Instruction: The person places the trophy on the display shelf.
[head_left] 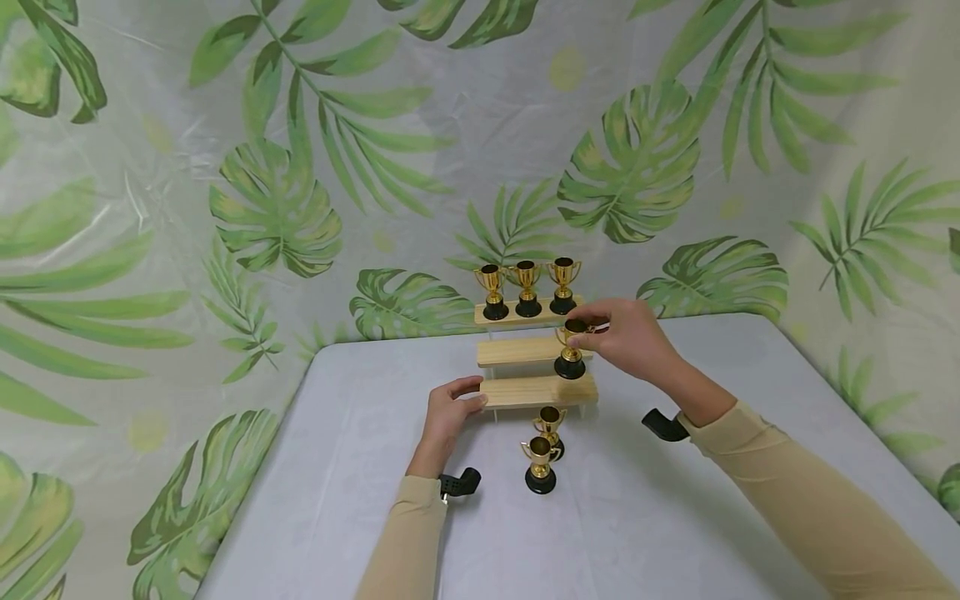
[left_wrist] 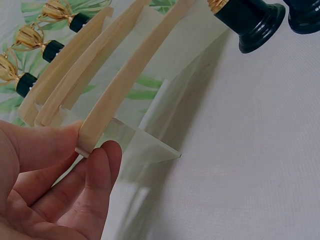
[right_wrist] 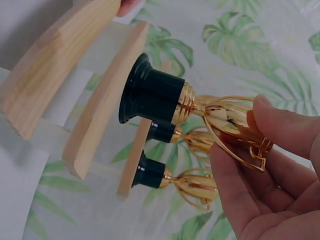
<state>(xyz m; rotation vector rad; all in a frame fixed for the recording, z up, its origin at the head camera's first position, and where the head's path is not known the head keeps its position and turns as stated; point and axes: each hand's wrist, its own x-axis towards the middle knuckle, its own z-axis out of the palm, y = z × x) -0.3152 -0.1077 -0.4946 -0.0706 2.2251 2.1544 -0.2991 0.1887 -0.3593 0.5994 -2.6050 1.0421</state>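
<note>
My right hand (head_left: 630, 337) pinches a small gold trophy cup (right_wrist: 230, 117) with a black base by its bowl. In the head view this trophy is upright, near the right end of the middle wooden step (head_left: 513, 352); whether its base touches the step I cannot tell. My left hand (left_wrist: 55, 175) grips the left end of the lowest step (head_left: 536, 390) between thumb and fingers. On the top step stand a left trophy (head_left: 492, 292), a middle trophy (head_left: 527, 288) and a right trophy (head_left: 563, 285).
Two more gold trophies, a nearer one (head_left: 540, 465) and one just behind it (head_left: 550, 427), stand on the white-covered table (head_left: 360, 467) before the rack. Clear side panels (left_wrist: 150, 145) support the steps. Behind hangs a leaf-patterned curtain (head_left: 495, 108).
</note>
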